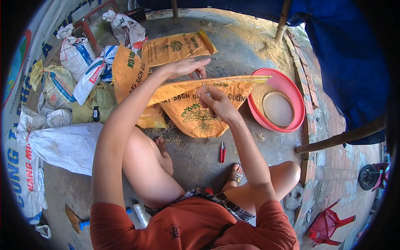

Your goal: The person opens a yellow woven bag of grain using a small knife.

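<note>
A large orange printed sack stands in front of me, its upper edge pulled straight. My right hand is closed on a thin metal needle at the near side of that edge. The needle slants up across the edge toward my left hand. That hand is just beyond the edge, its upper fingers stretched out; the lower ones are partly hidden. Stitching runs along the edge's right end. On the floor below the sack lies a pair of red-handled thread snips.
A pink basin with grain and a round sieve stands right of the sack. Filled sacks crowd the left. Another orange sack lies behind. A thread spool is by my hip; a wooden pole juts in at right.
</note>
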A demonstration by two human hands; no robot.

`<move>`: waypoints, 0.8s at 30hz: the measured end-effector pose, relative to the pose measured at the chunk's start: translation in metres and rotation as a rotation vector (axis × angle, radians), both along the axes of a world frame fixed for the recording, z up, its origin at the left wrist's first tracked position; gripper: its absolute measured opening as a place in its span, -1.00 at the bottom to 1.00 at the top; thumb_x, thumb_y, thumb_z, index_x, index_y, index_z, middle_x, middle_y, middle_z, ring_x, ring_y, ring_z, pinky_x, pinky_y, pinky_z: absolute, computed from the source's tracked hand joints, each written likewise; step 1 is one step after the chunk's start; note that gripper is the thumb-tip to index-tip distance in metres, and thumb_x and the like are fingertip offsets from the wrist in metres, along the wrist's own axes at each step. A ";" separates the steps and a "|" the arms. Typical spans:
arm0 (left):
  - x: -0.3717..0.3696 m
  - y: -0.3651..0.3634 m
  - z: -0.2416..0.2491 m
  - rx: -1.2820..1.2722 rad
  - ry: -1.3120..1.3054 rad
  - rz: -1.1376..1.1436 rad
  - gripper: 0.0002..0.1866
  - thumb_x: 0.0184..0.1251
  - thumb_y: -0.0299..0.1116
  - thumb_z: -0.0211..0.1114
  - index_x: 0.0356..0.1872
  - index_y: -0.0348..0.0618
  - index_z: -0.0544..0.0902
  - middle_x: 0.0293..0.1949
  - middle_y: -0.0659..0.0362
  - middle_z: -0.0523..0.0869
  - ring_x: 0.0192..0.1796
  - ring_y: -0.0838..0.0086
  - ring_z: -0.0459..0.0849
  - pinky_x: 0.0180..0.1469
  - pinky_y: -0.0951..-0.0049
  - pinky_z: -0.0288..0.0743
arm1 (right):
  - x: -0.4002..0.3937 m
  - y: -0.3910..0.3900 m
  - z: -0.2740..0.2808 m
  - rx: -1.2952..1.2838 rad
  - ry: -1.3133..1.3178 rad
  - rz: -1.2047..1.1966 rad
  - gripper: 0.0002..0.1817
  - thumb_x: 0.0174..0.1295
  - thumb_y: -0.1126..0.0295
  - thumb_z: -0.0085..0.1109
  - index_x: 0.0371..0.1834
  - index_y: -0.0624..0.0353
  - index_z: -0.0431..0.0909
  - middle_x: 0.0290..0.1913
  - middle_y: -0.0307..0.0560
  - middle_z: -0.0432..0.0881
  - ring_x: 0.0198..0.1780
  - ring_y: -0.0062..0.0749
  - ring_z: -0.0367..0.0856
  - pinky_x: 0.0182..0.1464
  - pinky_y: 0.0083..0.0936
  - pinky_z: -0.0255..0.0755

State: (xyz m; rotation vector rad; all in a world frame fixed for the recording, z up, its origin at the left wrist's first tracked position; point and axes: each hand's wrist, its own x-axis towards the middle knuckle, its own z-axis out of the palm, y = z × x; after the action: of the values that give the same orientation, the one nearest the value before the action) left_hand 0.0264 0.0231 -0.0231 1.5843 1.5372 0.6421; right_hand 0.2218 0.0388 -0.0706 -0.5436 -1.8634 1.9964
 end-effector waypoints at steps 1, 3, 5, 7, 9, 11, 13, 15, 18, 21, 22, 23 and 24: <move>0.000 -0.001 -0.004 0.032 -0.103 -0.014 -0.24 0.29 0.31 -0.24 -0.30 -0.29 0.62 -0.54 0.26 0.48 -0.47 0.59 0.38 -0.39 0.58 0.27 | 0.000 0.000 0.002 0.000 0.000 0.003 -0.92 0.30 0.43 -0.02 -0.21 0.12 0.47 -0.48 -0.38 0.39 -0.48 -0.72 0.32 -0.49 -0.78 0.23; 0.000 -0.002 -0.006 0.000 -0.069 -0.001 -0.27 0.31 0.28 -0.23 -0.32 -0.28 0.61 -0.53 0.25 0.49 -0.47 0.59 0.39 -0.39 0.58 0.28 | 0.001 -0.002 0.006 -0.028 -0.051 0.021 -0.92 0.29 0.44 -0.01 -0.21 0.14 0.47 -0.46 -0.36 0.40 -0.44 -0.70 0.33 -0.37 -0.76 0.27; 0.003 -0.003 -0.003 -0.032 -0.035 0.009 -0.29 0.33 0.25 -0.22 -0.34 -0.27 0.61 -0.52 0.25 0.50 -0.47 0.60 0.40 -0.40 0.57 0.28 | 0.002 -0.002 0.005 -0.012 -0.041 0.034 -0.92 0.29 0.45 -0.01 -0.21 0.14 0.47 -0.45 -0.36 0.41 -0.43 -0.69 0.34 -0.35 -0.75 0.28; 0.007 -0.007 0.007 -0.104 -0.055 0.048 -0.33 0.34 0.22 -0.20 -0.40 -0.25 0.60 -0.52 0.24 0.51 -0.49 0.61 0.39 -0.42 0.56 0.29 | 0.002 -0.001 0.001 0.006 -0.031 0.045 -0.92 0.29 0.46 -0.01 -0.21 0.15 0.47 -0.45 -0.35 0.41 -0.42 -0.69 0.34 -0.33 -0.74 0.29; 0.001 -0.007 0.008 -0.133 -0.018 0.014 -0.35 0.34 0.21 -0.18 -0.37 -0.24 0.60 -0.52 0.25 0.52 -0.51 0.62 0.37 -0.45 0.56 0.28 | 0.002 0.002 -0.006 0.014 0.010 0.056 -0.93 0.26 0.49 0.01 -0.22 0.16 0.47 -0.43 -0.35 0.43 -0.39 -0.68 0.35 -0.29 -0.72 0.29; -0.005 -0.007 0.008 -0.162 0.021 -0.019 -0.36 0.34 0.20 -0.15 -0.34 -0.24 0.60 -0.52 0.26 0.53 -0.53 0.63 0.35 -0.47 0.56 0.26 | 0.003 0.005 -0.007 0.029 0.014 0.060 -0.93 0.24 0.52 0.03 -0.24 0.16 0.48 -0.42 -0.36 0.44 -0.38 -0.69 0.36 -0.27 -0.71 0.29; -0.007 -0.007 0.007 -0.124 0.095 -0.026 -0.43 0.37 0.12 -0.13 -0.17 -0.25 0.56 -0.32 0.18 0.60 -0.35 0.56 0.50 -0.31 0.53 0.38 | 0.002 0.009 -0.013 0.045 0.017 0.062 -0.93 0.22 0.54 0.05 -0.27 0.16 0.49 -0.41 -0.36 0.45 -0.37 -0.70 0.37 -0.26 -0.71 0.29; 0.000 -0.013 0.001 -0.067 -0.032 -0.021 -0.47 0.38 0.07 -0.11 -0.07 -0.26 0.51 -0.17 0.15 0.58 -0.18 0.50 0.52 -0.15 0.51 0.39 | -0.002 0.013 -0.026 0.053 0.072 0.033 -0.93 0.14 0.60 0.10 -0.36 0.17 0.51 -0.40 -0.37 0.47 -0.33 -0.71 0.37 -0.22 -0.72 0.28; 0.007 -0.016 -0.008 -0.094 -0.147 -0.069 -0.58 0.38 -0.23 -0.02 0.14 -0.28 0.37 0.14 0.05 0.42 0.25 0.38 0.35 0.25 0.43 0.21 | -0.003 0.019 -0.037 0.070 0.024 0.056 -0.90 0.08 0.65 0.12 -0.45 0.17 0.51 -0.39 -0.37 0.49 -0.29 -0.71 0.39 -0.17 -0.72 0.28; 0.002 -0.017 -0.019 -0.116 -0.264 -0.382 -0.51 0.22 -0.52 0.03 0.23 -0.24 0.31 0.12 -0.02 0.45 0.20 0.41 0.41 0.26 0.40 0.22 | 0.001 0.022 -0.039 0.144 0.106 0.103 -0.88 0.03 0.67 0.13 -0.48 0.19 0.51 -0.39 -0.36 0.51 -0.27 -0.68 0.41 -0.15 -0.68 0.30; 0.001 -0.019 -0.017 -0.117 -0.264 -0.383 -0.51 0.22 -0.52 0.03 0.23 -0.24 0.31 0.12 -0.02 0.45 0.20 0.41 0.41 0.26 0.40 0.22 | 0.002 0.023 -0.040 0.143 0.106 0.102 -0.88 0.03 0.67 0.13 -0.48 0.19 0.51 -0.39 -0.36 0.51 -0.27 -0.68 0.41 -0.15 -0.68 0.30; 0.000 -0.021 -0.014 -0.139 -0.164 -0.363 -0.51 0.21 -0.52 0.05 0.22 -0.24 0.32 0.09 0.00 0.47 0.16 0.43 0.44 0.23 0.44 0.26 | 0.004 0.026 -0.041 0.181 0.077 0.115 -0.89 0.02 0.67 0.15 -0.45 0.19 0.52 -0.38 -0.34 0.52 -0.25 -0.66 0.42 -0.13 -0.66 0.32; 0.000 -0.022 -0.013 -0.162 -0.064 -0.343 -0.51 0.20 -0.52 0.07 0.21 -0.24 0.34 0.06 0.02 0.50 0.12 0.45 0.47 0.19 0.47 0.30 | 0.005 0.024 -0.037 0.218 0.046 0.129 -0.88 0.01 0.66 0.16 -0.41 0.19 0.53 -0.37 -0.33 0.53 -0.24 -0.65 0.43 -0.11 -0.63 0.33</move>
State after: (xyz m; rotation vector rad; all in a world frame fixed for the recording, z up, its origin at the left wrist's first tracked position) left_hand 0.0267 0.0011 -0.0357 1.6347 1.1995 0.3638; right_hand 0.2270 0.0631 -0.1080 -0.3208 -2.1005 1.8328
